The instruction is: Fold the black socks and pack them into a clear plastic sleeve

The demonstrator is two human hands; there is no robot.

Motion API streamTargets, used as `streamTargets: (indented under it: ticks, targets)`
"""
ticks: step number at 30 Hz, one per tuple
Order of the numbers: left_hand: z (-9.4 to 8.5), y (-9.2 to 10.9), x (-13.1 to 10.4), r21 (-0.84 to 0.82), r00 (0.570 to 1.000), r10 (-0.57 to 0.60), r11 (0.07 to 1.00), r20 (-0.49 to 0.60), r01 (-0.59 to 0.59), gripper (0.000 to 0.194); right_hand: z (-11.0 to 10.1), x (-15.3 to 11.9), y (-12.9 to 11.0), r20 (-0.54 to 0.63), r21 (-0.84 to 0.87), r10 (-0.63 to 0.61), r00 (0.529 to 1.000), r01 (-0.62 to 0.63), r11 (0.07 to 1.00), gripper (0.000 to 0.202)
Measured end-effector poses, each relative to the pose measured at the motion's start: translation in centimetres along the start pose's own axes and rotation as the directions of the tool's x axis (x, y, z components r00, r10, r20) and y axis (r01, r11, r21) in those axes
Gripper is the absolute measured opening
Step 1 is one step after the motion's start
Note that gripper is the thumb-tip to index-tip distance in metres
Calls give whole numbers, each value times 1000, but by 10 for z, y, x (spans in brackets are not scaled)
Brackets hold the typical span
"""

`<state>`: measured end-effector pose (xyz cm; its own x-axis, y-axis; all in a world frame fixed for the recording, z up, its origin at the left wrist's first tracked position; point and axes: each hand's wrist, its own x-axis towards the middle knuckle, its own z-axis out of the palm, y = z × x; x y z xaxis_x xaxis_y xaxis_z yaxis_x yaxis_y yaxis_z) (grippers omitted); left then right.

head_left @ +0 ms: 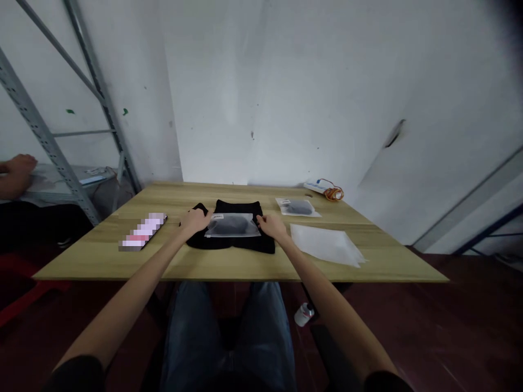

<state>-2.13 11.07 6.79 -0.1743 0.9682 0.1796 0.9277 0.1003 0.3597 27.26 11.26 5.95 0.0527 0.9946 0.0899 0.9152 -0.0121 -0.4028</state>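
Observation:
A frosted plastic zip bag (232,225) with a dark folded item inside lies across the middle of a black cloth garment (253,244). The garment is spread flat on the wooden table. At the bag's left end, my left hand (196,221) has its fingers curled in on the edge, over the garment's left side. My right hand (273,225) pinches the bag's right end between thumb and fingers. Parts of the garment are hidden under both hands and the bag.
Right of my hands lie a stack of frosted bags (327,245) and another filled bag (297,207). A phone (145,231) rests on the left. A power strip (314,188) with orange cord sits at the back right. Another person's hand (18,171) shows beyond the metal rack (53,141).

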Motion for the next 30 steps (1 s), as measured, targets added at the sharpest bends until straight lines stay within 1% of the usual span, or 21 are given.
streamTargets:
  ticks: [2,4,7,11,15,17,18,21,22,23,24,26,28,30]
  targets:
    - [11,6,8,-9,999,-32,999,2,32,47,6,11,-9,24,-40,10,1000,-9,999,45]
    - [22,8,10,-52,999,-42,998,-21,41,39,14,16,-16,12,-48,32,999,-31,998,43]
    - [33,10,10,-117,998,-33,993,-49,28,38,25,15,-22,-24,-48,60,998,-61,997,42]
    - [38,12,14,-256,995,-13,966,-103,-14,36,31,11,-22,-92,4,32,995,-31,999,46]
    - [40,14,21,-435,990,9,897,-144,-71,37,29,14,-17,-141,72,45,989,-36,997,39]
    - [43,14,23,-549,987,3,831,-164,-94,42,27,17,-15,-159,91,54,986,-40,995,38]
    - [45,14,23,-627,985,-8,772,-170,-101,45,26,17,-14,-169,98,54,984,-38,994,38]
    - [51,11,20,-841,988,-48,532,-146,-98,50,24,18,-13,-196,130,53,979,-28,991,38]
    - [53,11,20,-876,990,-53,474,-131,-91,52,23,17,-12,-205,138,55,977,-27,990,38]
    - [54,10,19,-889,990,-58,450,-126,-87,53,23,17,-11,-215,141,58,975,-28,990,38]
    - [55,11,19,-892,989,-69,444,-131,-88,53,22,17,-10,-226,138,61,972,-31,990,37]
    - [56,13,21,-883,983,-104,462,-149,-85,53,23,18,-8,-244,123,67,968,-37,992,38]
    - [56,17,27,-844,980,-143,534,-141,-43,53,25,20,-6,-253,104,69,965,-44,994,39]
    - [54,20,34,-780,979,-171,626,-115,17,53,28,23,-6,-254,58,41,966,-27,998,41]
